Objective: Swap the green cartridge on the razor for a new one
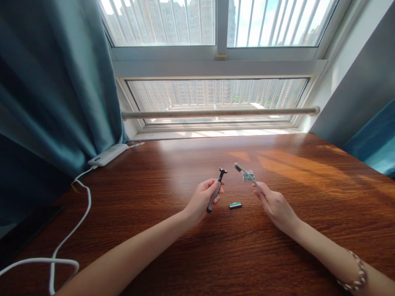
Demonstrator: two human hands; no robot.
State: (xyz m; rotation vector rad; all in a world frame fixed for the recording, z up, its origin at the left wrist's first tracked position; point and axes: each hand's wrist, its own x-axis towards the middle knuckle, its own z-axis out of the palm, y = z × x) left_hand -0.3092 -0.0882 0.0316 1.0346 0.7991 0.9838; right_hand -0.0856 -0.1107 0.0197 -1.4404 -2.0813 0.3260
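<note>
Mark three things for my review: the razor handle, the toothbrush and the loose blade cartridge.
Razor handle (214, 196): head view, on its grey grip.
Toothbrush (248, 176): head view, on its slim shaft.
Loose blade cartridge (235, 205): head view, middle of its upper face.

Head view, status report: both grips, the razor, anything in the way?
Left grip closed on razor, head up. Right grip holding toothbrush. Small cartridge on table between grips; touching neither.

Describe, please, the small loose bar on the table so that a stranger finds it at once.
On the brown wooden table in front of the window, look between the left hand and the right hand. There lies a small dark bar with one green strip; the pack beyond it shows several.
</note>
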